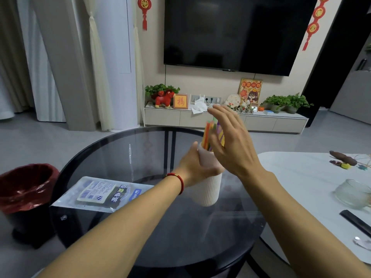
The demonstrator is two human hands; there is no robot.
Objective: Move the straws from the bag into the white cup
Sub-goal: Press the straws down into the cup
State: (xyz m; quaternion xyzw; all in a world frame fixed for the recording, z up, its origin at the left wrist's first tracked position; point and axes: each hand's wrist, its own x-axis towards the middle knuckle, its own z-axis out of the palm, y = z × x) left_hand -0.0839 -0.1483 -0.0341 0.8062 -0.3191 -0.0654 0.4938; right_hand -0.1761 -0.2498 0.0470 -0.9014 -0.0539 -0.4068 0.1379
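A tall white ribbed cup (208, 189) is held tilted above the round dark glass table (124, 153), with my left hand (192, 165) wrapped around its upper part. A bundle of colourful straws (208, 135) sticks out of the cup's mouth. My right hand (230, 141) is open with fingers spread, its palm beside the straws and covering part of them. The flat plastic bag (100, 194) lies on the table to the left, under my left forearm.
A bin with a red liner (26, 187) stands on the floor at the left. A white table (301, 177) on the right carries a glass bowl (355, 193), a dark flat object (355, 221) and small items. A TV cabinet stands beyond.
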